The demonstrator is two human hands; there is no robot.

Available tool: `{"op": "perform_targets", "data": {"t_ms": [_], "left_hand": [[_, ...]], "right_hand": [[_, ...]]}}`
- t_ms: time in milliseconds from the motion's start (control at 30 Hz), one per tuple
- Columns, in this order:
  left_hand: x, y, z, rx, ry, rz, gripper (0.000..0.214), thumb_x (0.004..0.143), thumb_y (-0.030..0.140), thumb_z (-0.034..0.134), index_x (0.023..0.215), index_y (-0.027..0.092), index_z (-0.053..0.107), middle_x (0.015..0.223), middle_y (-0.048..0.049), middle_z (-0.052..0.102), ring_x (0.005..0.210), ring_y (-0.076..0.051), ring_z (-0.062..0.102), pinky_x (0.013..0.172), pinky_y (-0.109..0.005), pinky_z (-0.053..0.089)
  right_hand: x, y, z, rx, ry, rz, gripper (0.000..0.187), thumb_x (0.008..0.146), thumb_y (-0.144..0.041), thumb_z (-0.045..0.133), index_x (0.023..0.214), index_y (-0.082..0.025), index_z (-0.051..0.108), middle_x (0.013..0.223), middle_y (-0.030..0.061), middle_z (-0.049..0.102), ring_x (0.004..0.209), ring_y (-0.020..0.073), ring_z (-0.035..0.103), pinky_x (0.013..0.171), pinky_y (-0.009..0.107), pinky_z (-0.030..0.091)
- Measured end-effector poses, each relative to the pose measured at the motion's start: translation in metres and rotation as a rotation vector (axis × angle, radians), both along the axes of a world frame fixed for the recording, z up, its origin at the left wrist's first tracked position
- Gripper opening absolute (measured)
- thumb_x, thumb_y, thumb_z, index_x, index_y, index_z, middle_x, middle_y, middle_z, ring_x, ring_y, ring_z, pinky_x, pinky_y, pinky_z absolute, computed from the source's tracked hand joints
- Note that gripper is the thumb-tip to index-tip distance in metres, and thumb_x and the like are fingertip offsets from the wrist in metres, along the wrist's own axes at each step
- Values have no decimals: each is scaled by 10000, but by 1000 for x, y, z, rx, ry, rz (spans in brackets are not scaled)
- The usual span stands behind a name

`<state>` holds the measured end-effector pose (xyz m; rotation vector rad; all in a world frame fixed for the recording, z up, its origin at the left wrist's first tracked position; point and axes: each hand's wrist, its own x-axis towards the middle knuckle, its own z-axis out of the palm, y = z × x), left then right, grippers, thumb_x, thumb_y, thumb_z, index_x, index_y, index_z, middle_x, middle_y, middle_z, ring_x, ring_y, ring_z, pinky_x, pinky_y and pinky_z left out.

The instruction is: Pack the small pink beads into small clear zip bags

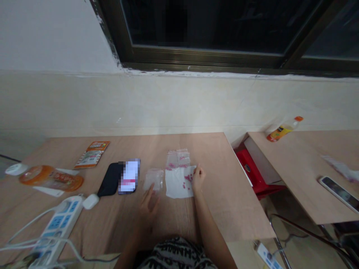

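My left hand [148, 203] has its fingers stretched out over the lower part of a small clear plastic bag [153, 177] lying on the table. My right hand [198, 177] is closed, fingers curled together, at the right edge of a white sheet [174, 185] that looks like tissue. What its fingertips hold, if anything, is too small to tell. Small red pieces [187, 178] lie scattered on the sheet's right half. Just beyond the sheet are clear zip bags [178, 157] with more red bits in them.
On the left lie a phone [129, 176] with a lit screen, a black object [110, 179], an orange packet [92, 154], a drink bottle on its side [52, 178] and a power strip [60, 224] with white cables. Across a gap, another table [308, 179] bears a bottle [283, 130].
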<state>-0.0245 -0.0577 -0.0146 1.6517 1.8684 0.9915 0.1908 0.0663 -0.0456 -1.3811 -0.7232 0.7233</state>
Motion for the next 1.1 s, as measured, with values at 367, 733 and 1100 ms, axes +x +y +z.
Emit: {"op": "perform_targets", "data": {"t_ms": [367,733,1100], "left_hand": [[1,-4,-19,-115,56,56,374,847,344,517,1179,198,608,993,-62,709,914,-239,679,853,-429,547],[37,68,18,163,353,-104,227,889,271,494,1034,210,658,1021,-86,690,976,-257,611,903,-426,448],[100,159,19,51,530,-421,286,901,243,510,1164,200,613,1214,-99,587,1121,-253,490,949,-400,376]], "right_hand": [[-4,-4,8,-66,-40,70,499,853,-603,452,536,-225,375,488,-56,346,489,105,310,467,240,254],[-5,-3,5,-55,-31,107,483,843,-582,492,533,-213,455,477,-56,389,472,103,344,449,227,268],[-6,0,3,-31,-6,140,430,836,-551,527,585,-201,544,516,-53,450,491,101,390,445,201,319]]}}
